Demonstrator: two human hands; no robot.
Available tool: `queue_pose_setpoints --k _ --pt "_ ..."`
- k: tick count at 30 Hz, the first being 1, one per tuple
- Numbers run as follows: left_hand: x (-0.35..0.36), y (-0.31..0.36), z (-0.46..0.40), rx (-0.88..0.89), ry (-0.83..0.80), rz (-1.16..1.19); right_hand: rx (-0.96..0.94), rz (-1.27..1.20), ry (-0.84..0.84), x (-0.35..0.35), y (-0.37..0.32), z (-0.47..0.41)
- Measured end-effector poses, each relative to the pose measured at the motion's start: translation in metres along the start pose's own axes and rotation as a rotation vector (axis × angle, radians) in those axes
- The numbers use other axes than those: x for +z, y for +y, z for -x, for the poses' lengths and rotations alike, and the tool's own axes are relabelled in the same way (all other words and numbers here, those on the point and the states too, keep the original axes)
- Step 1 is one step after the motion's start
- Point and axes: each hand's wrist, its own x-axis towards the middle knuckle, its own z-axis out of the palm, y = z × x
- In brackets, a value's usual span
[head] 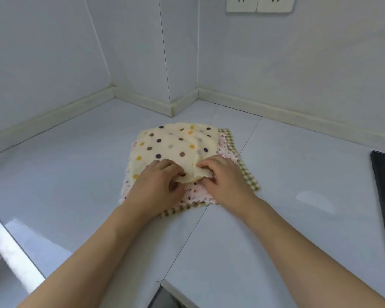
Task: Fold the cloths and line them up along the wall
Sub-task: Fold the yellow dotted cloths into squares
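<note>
Starting the first fold | left hand (158,185) and right hand (222,181) both pinch dotted cloth's (173,145) near edge | it tops pink cloth (196,194) and checked cloth (249,174) on table (76,163), near wall corner (171,107) | nothing folded or lined up yet

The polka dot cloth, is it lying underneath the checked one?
No, the polka dot cloth lies on top of the pile, with the checked cloth at the bottom.

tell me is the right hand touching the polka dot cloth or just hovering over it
Touching. The head view shows the right hand with its fingers curled round the near edge of the polka dot cloth, bunching it up beside the left hand.
</note>
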Motion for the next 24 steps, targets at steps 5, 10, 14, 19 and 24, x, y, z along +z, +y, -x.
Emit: queue_pose_setpoints --k 5,10,14,19,24 --pt "-0.009 0.001 0.0 -0.026 0.053 0.007 0.084 -0.053 0.165 -0.015 -0.022 0.007" --pt "-0.075 0.02 0.006 -0.076 0.122 0.035 0.169 -0.063 0.363 -0.081 -0.076 0.039" --pt "-0.136 0.05 0.012 -0.042 0.15 0.209 0.149 -0.034 0.468 -0.141 -0.116 0.066" --pt "-0.194 0.099 0.03 0.004 0.086 0.501 0.214 -0.411 0.247 -0.212 -0.151 0.116" --pt "-0.2 0.129 0.029 0.089 -0.047 0.339 0.308 -0.426 0.26 -0.248 -0.145 0.156"
